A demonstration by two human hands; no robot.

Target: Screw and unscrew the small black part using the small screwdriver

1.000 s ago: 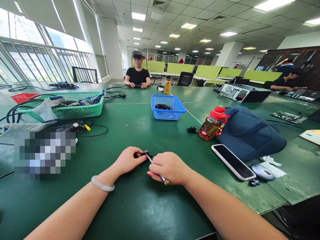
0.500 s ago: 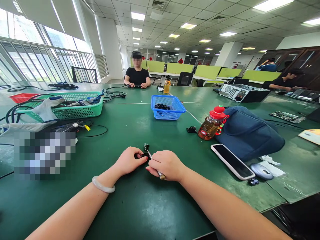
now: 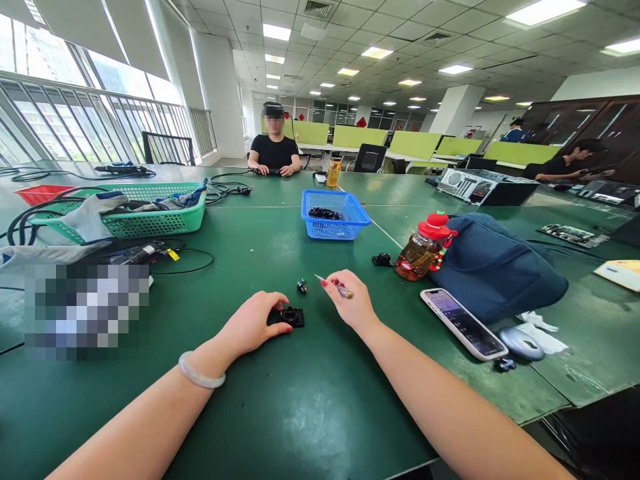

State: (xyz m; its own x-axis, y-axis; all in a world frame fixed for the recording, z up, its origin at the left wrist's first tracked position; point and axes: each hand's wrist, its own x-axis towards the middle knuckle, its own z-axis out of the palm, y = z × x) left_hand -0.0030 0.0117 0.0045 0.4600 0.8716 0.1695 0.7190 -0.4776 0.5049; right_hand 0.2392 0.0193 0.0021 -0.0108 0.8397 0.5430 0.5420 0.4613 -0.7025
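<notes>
Screwdriver (image 3: 334, 285) aloft, part (image 3: 291, 316) well inside table (image 3: 300, 413) edge

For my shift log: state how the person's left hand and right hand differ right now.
The left hand rests on the green table, fingers gripping a small black part; the right hand pinches a thin tool, tip pointing left. The left wrist wears a pale bangle; the right wrist is bare. Both hands are ungloved.

Green table (image 3: 280, 413) carries black part (image 3: 291, 316), phone (image 3: 463, 323), bottle (image 3: 424, 255), basket (image 3: 334, 231).
</notes>
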